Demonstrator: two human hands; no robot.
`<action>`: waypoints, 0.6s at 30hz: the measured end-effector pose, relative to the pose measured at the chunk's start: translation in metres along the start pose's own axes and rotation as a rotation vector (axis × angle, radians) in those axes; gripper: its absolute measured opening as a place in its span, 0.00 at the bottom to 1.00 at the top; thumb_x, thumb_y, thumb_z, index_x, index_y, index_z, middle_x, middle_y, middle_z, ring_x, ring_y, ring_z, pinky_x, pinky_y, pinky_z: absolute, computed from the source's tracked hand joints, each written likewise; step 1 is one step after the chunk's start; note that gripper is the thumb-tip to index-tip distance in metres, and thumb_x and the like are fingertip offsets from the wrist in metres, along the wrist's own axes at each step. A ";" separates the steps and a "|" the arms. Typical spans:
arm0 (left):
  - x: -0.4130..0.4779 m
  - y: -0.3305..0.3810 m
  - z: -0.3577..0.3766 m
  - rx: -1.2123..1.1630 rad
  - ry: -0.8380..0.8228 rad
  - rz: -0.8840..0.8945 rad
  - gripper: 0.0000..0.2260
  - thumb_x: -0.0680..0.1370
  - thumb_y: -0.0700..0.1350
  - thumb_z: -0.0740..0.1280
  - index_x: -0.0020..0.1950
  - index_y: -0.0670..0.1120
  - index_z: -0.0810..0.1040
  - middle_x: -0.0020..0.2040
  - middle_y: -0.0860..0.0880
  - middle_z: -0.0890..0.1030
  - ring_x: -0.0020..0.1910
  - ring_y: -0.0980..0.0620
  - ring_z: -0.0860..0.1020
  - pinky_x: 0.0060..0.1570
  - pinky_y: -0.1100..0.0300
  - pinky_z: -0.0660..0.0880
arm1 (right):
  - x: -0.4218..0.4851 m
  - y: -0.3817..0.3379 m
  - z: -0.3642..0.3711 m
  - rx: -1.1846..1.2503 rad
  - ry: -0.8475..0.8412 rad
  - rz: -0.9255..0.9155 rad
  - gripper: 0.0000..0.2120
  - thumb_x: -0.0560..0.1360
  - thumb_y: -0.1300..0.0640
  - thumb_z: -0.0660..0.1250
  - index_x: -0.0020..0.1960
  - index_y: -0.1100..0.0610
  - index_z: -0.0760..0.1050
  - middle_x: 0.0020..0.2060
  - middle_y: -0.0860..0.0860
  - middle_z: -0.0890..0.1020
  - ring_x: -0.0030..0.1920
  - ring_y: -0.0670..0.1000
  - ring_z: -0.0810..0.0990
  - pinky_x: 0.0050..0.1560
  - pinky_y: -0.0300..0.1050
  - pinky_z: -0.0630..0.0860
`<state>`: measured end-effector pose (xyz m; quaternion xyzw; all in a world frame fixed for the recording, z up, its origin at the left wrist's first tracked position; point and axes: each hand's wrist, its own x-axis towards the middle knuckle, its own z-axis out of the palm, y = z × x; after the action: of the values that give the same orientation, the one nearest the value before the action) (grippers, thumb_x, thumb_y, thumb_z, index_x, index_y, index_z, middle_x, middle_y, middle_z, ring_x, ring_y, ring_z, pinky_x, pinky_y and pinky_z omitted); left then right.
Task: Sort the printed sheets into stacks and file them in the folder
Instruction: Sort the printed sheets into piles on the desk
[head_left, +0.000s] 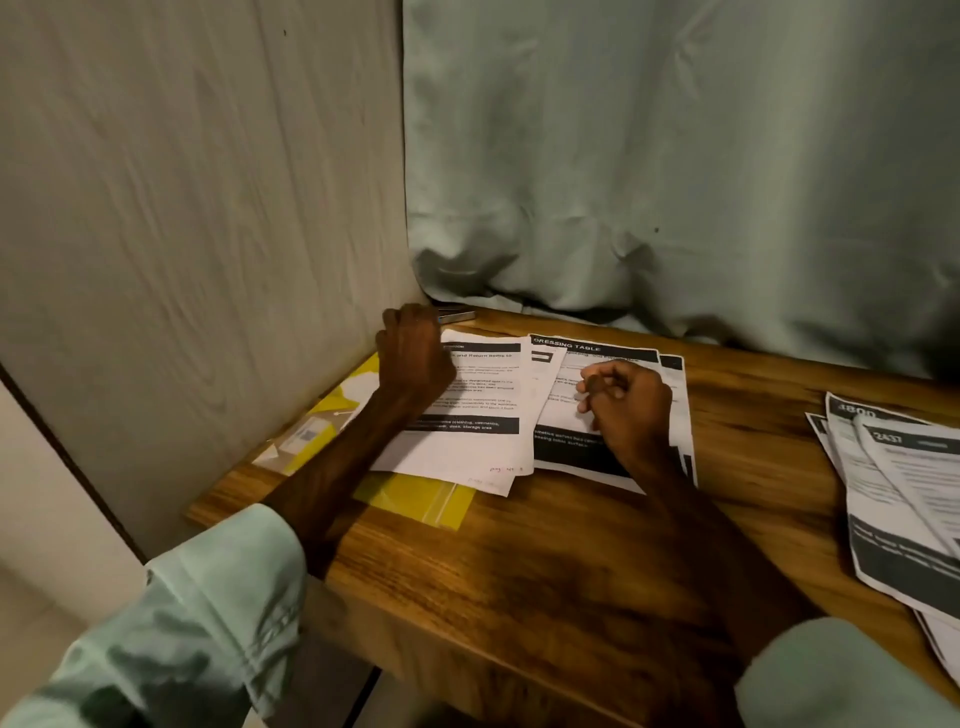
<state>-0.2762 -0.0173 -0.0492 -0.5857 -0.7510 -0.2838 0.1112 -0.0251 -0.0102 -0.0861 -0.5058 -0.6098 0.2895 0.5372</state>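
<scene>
A yellow folder (415, 501) lies at the table's left end, mostly covered by a stack of printed sheets (475, 410). My left hand (413, 353) rests at the top left corner of that stack with its fingers curled; what they hold is hidden. A second stack headed "DRESSING TABLE" (618, 358) lies just right of it, overlapping. My right hand (626, 400) sits on this stack, its fingers curled and pinching a sheet's edge. A third, fanned pile of sheets (904, 499) lies at the right edge of the table.
The wooden table (545, 561) stands in a corner, with a pale wood-grain panel (197, 234) on the left and a green curtain (675, 156) behind. A small dark flat object (460, 314) lies at the back corner by my left hand.
</scene>
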 end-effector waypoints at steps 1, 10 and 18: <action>-0.002 0.009 0.002 -0.042 -0.002 0.059 0.20 0.76 0.42 0.73 0.66 0.43 0.76 0.67 0.41 0.76 0.67 0.39 0.70 0.63 0.45 0.71 | 0.001 -0.004 -0.004 0.014 0.003 0.008 0.05 0.79 0.64 0.69 0.54 0.62 0.81 0.42 0.55 0.86 0.38 0.54 0.86 0.38 0.46 0.82; -0.050 0.137 0.022 -0.344 -0.256 0.356 0.08 0.78 0.44 0.73 0.56 0.49 0.83 0.63 0.49 0.80 0.68 0.48 0.72 0.60 0.58 0.68 | -0.004 -0.013 -0.103 -0.422 -0.027 -0.019 0.06 0.77 0.62 0.71 0.46 0.52 0.83 0.43 0.48 0.85 0.44 0.49 0.83 0.47 0.45 0.80; -0.088 0.252 0.028 -0.444 -0.530 0.489 0.06 0.72 0.38 0.72 0.43 0.49 0.83 0.43 0.52 0.84 0.44 0.54 0.82 0.48 0.52 0.82 | -0.045 0.008 -0.205 -0.863 0.103 0.095 0.12 0.69 0.50 0.78 0.49 0.54 0.82 0.45 0.53 0.83 0.49 0.56 0.82 0.46 0.48 0.81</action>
<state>-0.0088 -0.0354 -0.0417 -0.8089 -0.5134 -0.2436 -0.1504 0.1676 -0.0881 -0.0569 -0.7253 -0.6233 0.0069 0.2923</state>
